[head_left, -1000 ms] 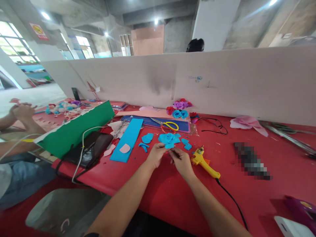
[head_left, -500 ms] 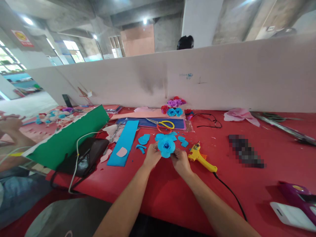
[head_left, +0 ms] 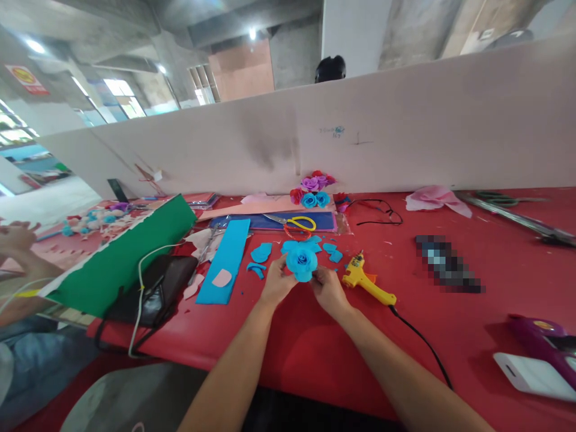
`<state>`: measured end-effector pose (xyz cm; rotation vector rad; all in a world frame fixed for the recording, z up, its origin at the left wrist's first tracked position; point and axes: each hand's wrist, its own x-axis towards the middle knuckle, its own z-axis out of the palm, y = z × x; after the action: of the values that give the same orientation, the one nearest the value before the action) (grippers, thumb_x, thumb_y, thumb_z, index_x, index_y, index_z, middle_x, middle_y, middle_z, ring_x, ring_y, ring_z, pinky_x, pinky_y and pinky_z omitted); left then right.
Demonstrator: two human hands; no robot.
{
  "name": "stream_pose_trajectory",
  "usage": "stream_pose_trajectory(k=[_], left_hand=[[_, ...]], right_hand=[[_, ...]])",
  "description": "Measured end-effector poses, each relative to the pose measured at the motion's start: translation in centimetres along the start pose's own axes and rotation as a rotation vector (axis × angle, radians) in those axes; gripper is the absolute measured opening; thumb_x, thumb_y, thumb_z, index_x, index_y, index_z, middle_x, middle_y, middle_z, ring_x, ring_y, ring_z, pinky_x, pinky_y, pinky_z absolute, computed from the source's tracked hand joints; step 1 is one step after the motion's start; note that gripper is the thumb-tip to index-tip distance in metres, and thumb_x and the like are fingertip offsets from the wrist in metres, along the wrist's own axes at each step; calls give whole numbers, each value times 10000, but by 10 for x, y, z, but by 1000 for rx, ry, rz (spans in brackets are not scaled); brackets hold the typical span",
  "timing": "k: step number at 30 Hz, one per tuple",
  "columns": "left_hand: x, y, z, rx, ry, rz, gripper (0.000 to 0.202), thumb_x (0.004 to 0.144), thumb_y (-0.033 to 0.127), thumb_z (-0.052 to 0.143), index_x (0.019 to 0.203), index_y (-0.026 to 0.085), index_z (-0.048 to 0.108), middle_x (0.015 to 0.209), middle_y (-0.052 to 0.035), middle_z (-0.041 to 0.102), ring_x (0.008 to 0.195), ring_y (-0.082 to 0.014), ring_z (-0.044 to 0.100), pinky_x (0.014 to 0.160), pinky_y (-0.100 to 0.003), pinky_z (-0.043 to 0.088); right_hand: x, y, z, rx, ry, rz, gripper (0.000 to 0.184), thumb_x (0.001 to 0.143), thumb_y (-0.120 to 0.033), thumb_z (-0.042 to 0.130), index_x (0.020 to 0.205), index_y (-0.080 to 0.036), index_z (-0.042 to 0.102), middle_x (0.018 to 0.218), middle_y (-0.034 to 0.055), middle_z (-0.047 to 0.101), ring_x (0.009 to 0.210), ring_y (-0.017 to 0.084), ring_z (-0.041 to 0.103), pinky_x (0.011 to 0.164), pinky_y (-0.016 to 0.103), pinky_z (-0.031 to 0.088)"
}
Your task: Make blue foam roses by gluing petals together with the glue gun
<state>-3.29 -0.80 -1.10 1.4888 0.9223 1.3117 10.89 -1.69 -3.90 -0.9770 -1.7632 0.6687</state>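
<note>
Blue paper rose (head_left: 301, 261) was just below the frame's centre, clamped in left hand (head_left: 278, 281); whether right hand (head_left: 330, 289) gripped also, I could not tell. Its layered bloom seemed mostly formed; loose blue petals (head_left: 261, 252) lay unattached leftward.

Two hands in play for you, left hand (head_left: 275, 283) and right hand (head_left: 332, 290), on one blue flower (head_left: 301, 261); two more blue flowers (head_left: 309, 200) at the back, the red and purple flowers (head_left: 310, 183) too bunched to count; one yellow glue gun (head_left: 369, 287) to your right; two pairs of scissors, yellow-handled scissors (head_left: 306, 223) and green-handled scissors (head_left: 499, 198); one blue strip (head_left: 233, 245) bearing one pink petal (head_left: 222, 278); one green sheet (head_left: 126, 259); one white block (head_left: 531, 375)!
</note>
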Motion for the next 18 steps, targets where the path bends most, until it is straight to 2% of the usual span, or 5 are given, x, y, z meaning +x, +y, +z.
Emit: stream_pose_trajectory(k=[5, 10, 15, 18], left_hand=[[0, 1, 2, -87, 9, -62, 272, 567, 250, 757, 809, 141, 699, 836, -48, 704, 799, -196, 619, 816, -342, 486], [1, 5, 1, -56, 11, -66, 169, 603, 239, 720, 736, 137, 696, 755, -32, 699, 751, -182, 614, 783, -326, 486], [3, 8, 2, 26, 30, -110, 157, 624, 242, 686, 742, 142, 710, 711, -19, 693, 756, -192, 616, 778, -327, 487], [4, 9, 3, 94, 105, -106, 141, 662, 240, 648, 754, 151, 707, 722, -16, 691, 755, -188, 615, 774, -323, 485]], right_hand=[[0, -1, 1, 8, 16, -11, 246, 696, -50, 410, 660, -168, 623, 654, 33, 627, 614, 167, 573, 601, 252, 431], [2, -10, -1, -37, -15, 70, 226, 714, -78, 414, 622, -178, 595, 608, 18, 600, 592, 165, 559, 569, 250, 409], [3, -16, -2, -37, -32, 168, 207, 751, -145, 456, 679, -171, 648, 612, 17, 611, 594, 170, 563, 550, 254, 400], [5, -17, -1, -2, 41, 255, 187, 760, -211, 506, 823, -178, 680, 760, 39, 666, 616, 164, 573, 578, 268, 427]])
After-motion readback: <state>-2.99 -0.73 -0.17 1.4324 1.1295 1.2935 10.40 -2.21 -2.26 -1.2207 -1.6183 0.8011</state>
